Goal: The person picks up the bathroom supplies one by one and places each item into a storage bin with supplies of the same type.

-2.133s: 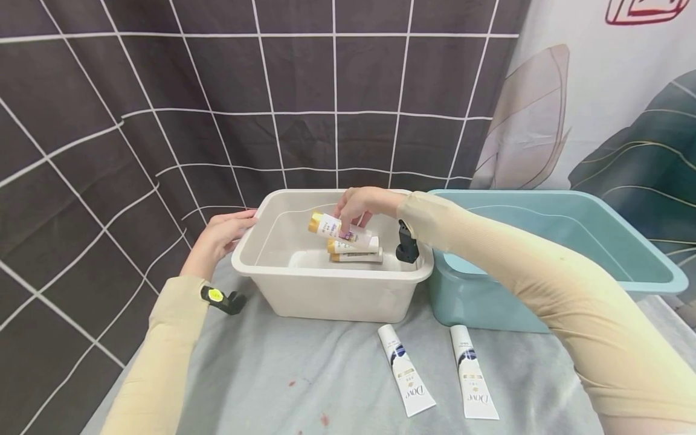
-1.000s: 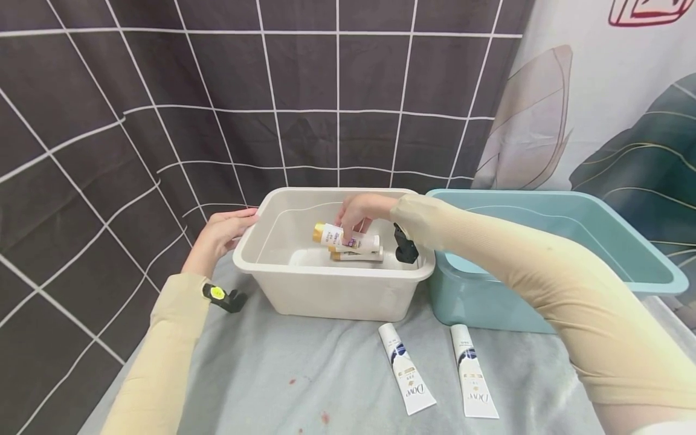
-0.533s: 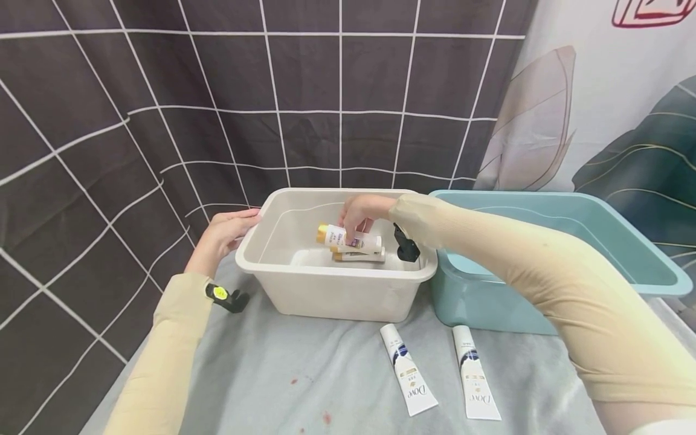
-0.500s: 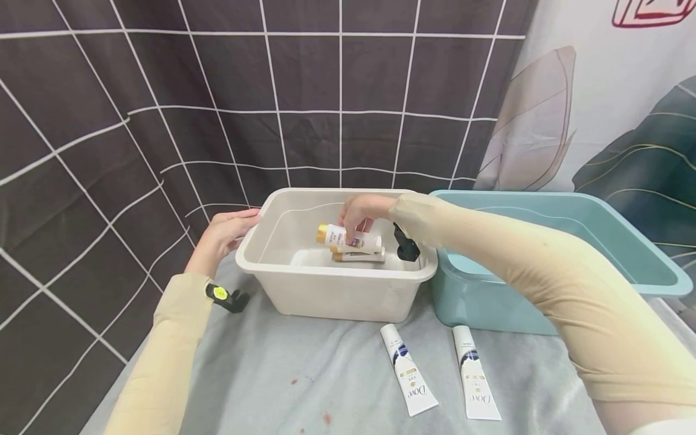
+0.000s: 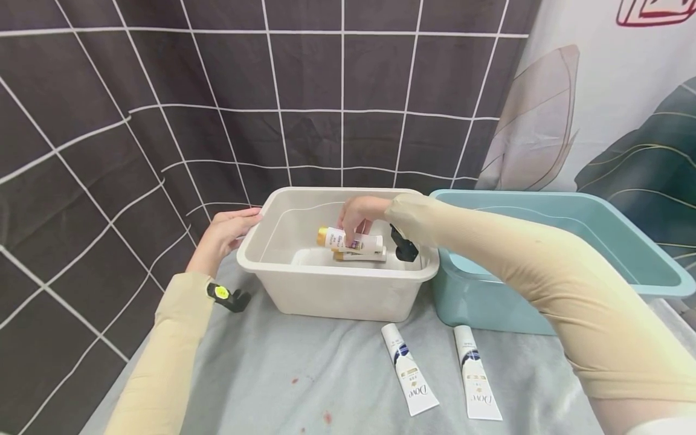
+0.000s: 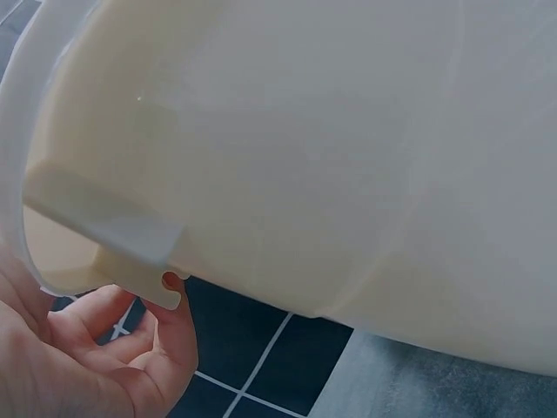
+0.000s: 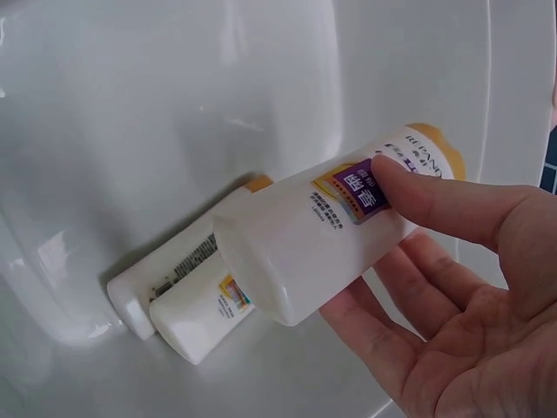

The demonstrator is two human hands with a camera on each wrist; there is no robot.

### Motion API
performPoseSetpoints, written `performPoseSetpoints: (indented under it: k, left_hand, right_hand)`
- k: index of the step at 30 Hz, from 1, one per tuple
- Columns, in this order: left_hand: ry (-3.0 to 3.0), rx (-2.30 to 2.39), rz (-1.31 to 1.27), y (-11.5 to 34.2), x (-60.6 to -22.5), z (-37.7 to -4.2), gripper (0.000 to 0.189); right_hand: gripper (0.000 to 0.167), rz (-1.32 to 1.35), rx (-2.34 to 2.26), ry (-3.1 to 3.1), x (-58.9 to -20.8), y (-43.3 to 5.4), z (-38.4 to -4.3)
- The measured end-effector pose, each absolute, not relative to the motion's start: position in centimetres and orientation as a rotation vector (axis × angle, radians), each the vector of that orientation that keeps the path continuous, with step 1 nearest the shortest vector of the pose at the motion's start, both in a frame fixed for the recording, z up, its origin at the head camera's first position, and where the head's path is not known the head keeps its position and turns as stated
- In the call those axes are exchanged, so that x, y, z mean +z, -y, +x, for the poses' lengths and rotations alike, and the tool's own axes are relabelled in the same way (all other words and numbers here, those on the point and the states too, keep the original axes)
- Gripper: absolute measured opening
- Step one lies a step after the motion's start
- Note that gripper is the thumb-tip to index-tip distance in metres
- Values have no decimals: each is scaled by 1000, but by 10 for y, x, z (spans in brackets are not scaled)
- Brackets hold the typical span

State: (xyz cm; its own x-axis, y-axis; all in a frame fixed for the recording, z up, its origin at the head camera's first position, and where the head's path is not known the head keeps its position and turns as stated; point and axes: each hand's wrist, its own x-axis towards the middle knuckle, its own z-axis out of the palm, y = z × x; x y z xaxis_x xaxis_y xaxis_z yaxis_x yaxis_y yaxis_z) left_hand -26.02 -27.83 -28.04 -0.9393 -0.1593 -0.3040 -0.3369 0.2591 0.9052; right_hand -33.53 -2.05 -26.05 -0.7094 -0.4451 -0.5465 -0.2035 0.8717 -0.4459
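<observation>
My right hand (image 5: 357, 212) reaches into the cream bin (image 5: 331, 296) and grips a white shampoo bottle (image 7: 287, 252) with a gold cap and purple label. In the right wrist view, the thumb lies across its label and the fingers are behind it. Two similar bottles lie side by side on the bin floor below: one shows a coloured label (image 7: 204, 313), the other, with dark print (image 7: 139, 279), is partly covered. My left hand (image 5: 225, 234) holds the bin's left rim; in the left wrist view, its fingers (image 6: 178, 335) curl under the edge.
A blue-green bin (image 5: 544, 302) stands right beside the cream one. Two white Dove tubes, the left tube (image 5: 409, 370) and the right tube (image 5: 476, 371), lie on the grey cloth (image 5: 261, 374) in front. A dark gridded curtain (image 5: 304, 78) hangs close behind.
The bottle in my right hand has come down from a tilted position to nearly level, just over the other bottles. Recently it has hardly moved. My left hand stays on the rim.
</observation>
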Motion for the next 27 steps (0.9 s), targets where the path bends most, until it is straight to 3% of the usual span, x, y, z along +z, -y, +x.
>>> performPoseSetpoints:
  k: [27]
  left_hand:
    - [-2369, 1771, -474, 280, -281, -262, 51]
  right_hand:
    - [41, -436, -419, -2389, -281, 26, -339]
